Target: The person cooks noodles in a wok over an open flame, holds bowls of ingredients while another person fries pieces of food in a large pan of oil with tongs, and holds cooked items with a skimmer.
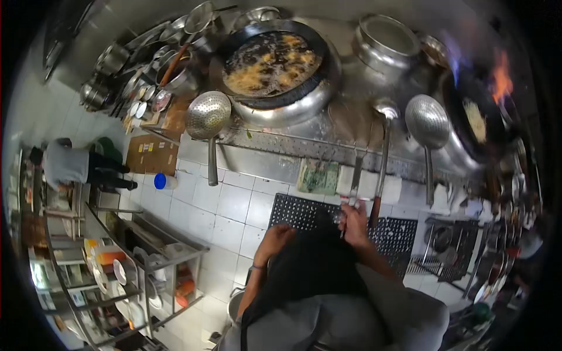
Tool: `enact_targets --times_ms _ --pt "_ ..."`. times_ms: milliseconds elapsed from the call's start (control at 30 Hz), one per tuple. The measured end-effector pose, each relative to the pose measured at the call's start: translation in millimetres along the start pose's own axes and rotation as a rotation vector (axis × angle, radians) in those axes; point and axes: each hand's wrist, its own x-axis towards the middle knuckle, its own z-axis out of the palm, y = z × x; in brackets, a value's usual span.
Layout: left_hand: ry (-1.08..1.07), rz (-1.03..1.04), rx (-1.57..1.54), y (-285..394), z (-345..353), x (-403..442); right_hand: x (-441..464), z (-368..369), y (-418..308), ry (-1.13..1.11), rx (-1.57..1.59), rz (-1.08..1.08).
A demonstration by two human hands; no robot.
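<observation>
My left hand (274,241) is curled closed beside the black apron (316,251), with nothing showing in it. My right hand (354,224) is closed around a small clear object with red and white on it (345,203), too blurred to name. Just beyond that hand, the flat handle of a wire skimmer (356,167) hangs over the stove edge. Close on its right is a ladle (383,152) with a wooden handle end. Perforated skimmers lie to the left (209,117) and to the right (427,121) on the steel stove.
A large wok (275,100) holds bubbling oil with golden pieces. Flames (501,79) rise by another wok (453,111) at right. A lidded steel pot (387,41) stands between them. Black mats (397,240) lie on the floor. Another person (69,164) bends at left near shelving (140,281).
</observation>
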Motion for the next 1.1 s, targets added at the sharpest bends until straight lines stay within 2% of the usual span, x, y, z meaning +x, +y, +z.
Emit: enact_targets --times_ms 33,100,200,300,367,467,567,633,700,767,833,900,933,1100 --pt "0.032 0.031 0.060 -16 -11 -2 3 -5 6 0.001 -0.161 -0.348" --pt "0.124 0.071 0.137 -37 -23 5 14 -7 9 0.128 -0.296 -0.483" --pt "0.177 0.062 0.197 -66 -46 6 -20 18 -25 -0.067 -0.331 -0.612" --pt "0.236 -0.072 0.152 -107 -58 0 -49 49 -70 -0.124 -0.491 -0.608" --pt "0.237 -0.057 0.172 -129 -67 -6 -67 75 -92 -0.218 -0.478 -0.668" --pt "0.307 -0.166 0.094 -177 -72 -5 -52 114 -106 -0.391 -0.576 -0.697" --pt "0.322 -0.328 -0.230 -219 -69 -8 -21 179 -117 -0.519 -0.672 -0.455" --pt "0.351 -0.394 -0.341 -236 -62 -14 49 230 -103 -0.555 -0.671 -0.507" --pt "0.390 -0.457 -0.443 -273 -50 -20 66 265 -108 -0.498 -0.721 -0.650" --pt "0.435 -0.481 -0.491 -289 -35 -42 65 270 -110 -0.407 -0.667 -0.740" --pt "0.396 -0.490 -0.286 -309 -21 -68 70 269 -111 -0.341 -0.666 -0.813" --pt "0.422 -0.023 0.340 -390 16 -98 86 259 -112 -0.286 -0.689 -0.864" --pt "0.397 0.007 0.424 -406 30 -115 82 259 -121 -0.281 -0.758 -0.750" --pt "0.247 -0.197 0.371 -416 66 -131 108 262 -127 -0.631 -0.225 -0.143"
